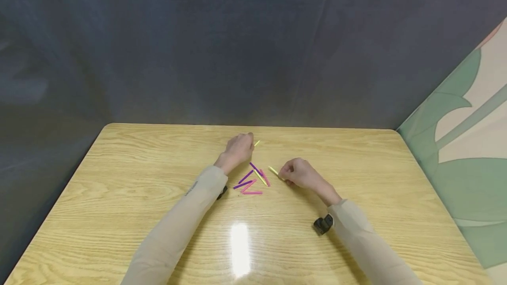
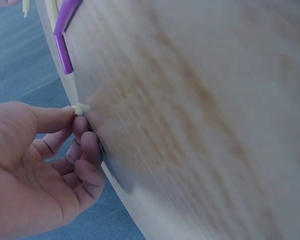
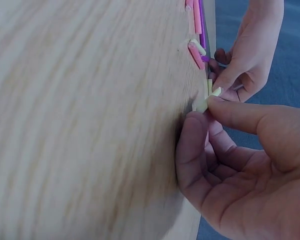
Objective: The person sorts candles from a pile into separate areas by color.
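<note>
Beyond a small group of coloured sticks, my left hand (image 1: 239, 148) pinches a thin yellow stick (image 1: 257, 143) between thumb and fingertip. In the left wrist view only the pale end of that yellow stick (image 2: 81, 108) shows at the fingertips. To the right of the group, my right hand (image 1: 299, 173) pinches another yellow stick (image 1: 273, 170), which points up and left. The right wrist view has this yellow stick (image 3: 210, 100) between thumb and forefinger, close to the tabletop. Between the hands lie several purple sticks (image 1: 245, 177), several pink sticks (image 1: 252, 193) and a yellow stick (image 1: 260, 177).
All this is on a wood-grain table (image 1: 119, 179) with rounded far corners. A dark curtain (image 1: 253, 47) hangs behind its far edge, and a wall with a leaf pattern (image 1: 467, 179) stands at the right. Light reflects off the near middle of the tabletop.
</note>
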The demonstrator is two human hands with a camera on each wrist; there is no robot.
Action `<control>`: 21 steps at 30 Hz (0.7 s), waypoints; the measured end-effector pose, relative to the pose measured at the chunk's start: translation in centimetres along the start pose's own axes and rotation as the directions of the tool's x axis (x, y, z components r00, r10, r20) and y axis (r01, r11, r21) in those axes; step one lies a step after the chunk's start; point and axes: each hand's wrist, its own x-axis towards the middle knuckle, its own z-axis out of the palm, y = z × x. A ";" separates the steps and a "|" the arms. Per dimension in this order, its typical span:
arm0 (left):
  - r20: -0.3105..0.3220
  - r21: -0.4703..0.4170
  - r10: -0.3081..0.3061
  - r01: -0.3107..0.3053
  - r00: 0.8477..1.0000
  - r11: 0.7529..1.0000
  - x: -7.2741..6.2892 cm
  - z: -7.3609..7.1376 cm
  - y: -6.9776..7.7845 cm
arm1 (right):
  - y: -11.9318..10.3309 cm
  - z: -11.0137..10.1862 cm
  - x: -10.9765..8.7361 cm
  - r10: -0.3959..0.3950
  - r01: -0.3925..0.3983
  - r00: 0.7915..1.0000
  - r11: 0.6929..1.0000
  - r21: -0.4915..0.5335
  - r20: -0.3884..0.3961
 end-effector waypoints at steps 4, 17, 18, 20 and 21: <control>0.000 -0.018 -0.004 0.004 1.000 1.000 -0.1 0.0 0.0 | 0.0 0.1 0.0 0.003 -0.003 1.000 1.000 0.002 -0.002; 0.050 -0.137 0.089 -0.081 0.995 0.987 -1.7 -1.6 -0.6 | 0.5 0.2 0.3 -0.002 0.003 0.999 0.999 0.032 -0.033; 0.048 -0.138 0.098 -0.091 0.994 0.986 -1.8 -1.6 -0.7 | 0.5 0.2 0.3 -0.001 0.003 0.999 0.999 0.039 -0.039; 0.051 -0.139 0.123 -0.115 0.991 0.984 -2.0 -1.5 -0.9 | 0.4 0.2 0.5 0.009 -0.007 0.999 0.999 0.054 -0.049; 0.057 -0.141 0.136 -0.127 0.989 0.982 -2.1 -1.5 -1.0 | 0.4 0.2 0.6 0.009 -0.006 0.999 0.998 0.057 -0.051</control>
